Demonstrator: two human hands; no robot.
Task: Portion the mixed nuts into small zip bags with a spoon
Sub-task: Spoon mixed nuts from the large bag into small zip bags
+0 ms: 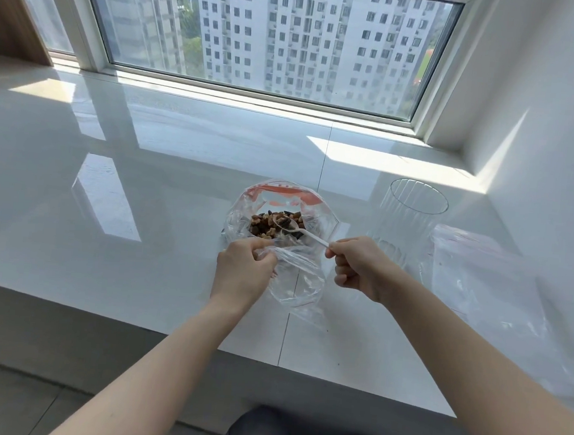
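Observation:
A large clear bag (256, 201) with a red zip strip stands open on the white ledge (142, 206), holding brown and dark mixed nuts (264, 224). My right hand (357, 267) pinches the handle of a clear plastic spoon (298, 231), whose bowl lies in the nuts with a few pieces on it. My left hand (242, 268) grips the mouth of a small clear zip bag (298, 280) just in front of the large bag. The small bag hangs toward me and looks empty.
A ribbed clear glass (412, 220) stands to the right of the bags. More flat clear zip bags (486, 288) lie beyond it near the white wall. The ledge's front edge (267, 360) drops off above my knees.

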